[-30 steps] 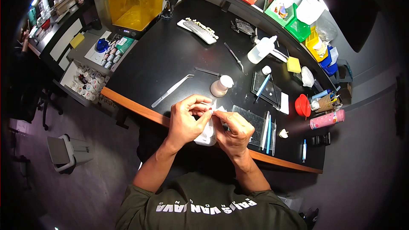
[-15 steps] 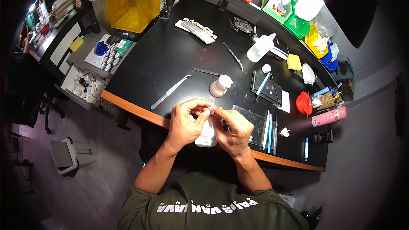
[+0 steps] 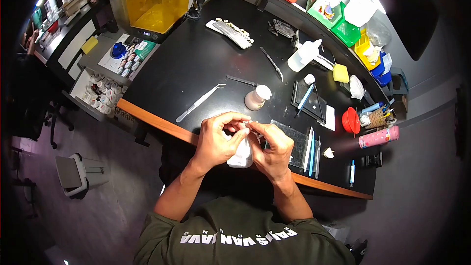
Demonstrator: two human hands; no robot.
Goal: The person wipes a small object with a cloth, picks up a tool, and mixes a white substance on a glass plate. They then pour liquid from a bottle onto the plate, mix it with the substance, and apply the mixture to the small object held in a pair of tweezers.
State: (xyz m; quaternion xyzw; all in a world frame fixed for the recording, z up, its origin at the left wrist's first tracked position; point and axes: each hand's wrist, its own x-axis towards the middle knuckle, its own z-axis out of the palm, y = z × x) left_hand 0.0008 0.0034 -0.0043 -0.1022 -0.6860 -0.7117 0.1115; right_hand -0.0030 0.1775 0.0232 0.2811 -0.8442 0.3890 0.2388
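Note:
My left hand (image 3: 219,140) and my right hand (image 3: 273,149) meet at the front edge of the black desk. Their fingertips pinch together around a tiny whitish piece (image 3: 248,124), mostly covered by the fingers, so its kind does not show. Below and between my hands is a white object (image 3: 240,158), partly hidden, perhaps a tray or a cloth. Just beyond my fingers stands a small jar (image 3: 254,99) with a white top and pinkish contents. Metal tweezers (image 3: 200,103) lie to the left of it. Beside my right hand is a dark glassy slab (image 3: 289,135).
Several slim tools (image 3: 309,152) lie at the slab's right end. Further back are a white squeeze bottle (image 3: 303,56), a tray of tooth-like pieces (image 3: 230,34), a black case (image 3: 309,99) and a red bowl (image 3: 350,120). A pink bottle (image 3: 379,137) lies at the right.
The camera view has shifted slightly, moving the desk items a little right in the picture. My fingers have shifted slightly but still pinch at the same place.

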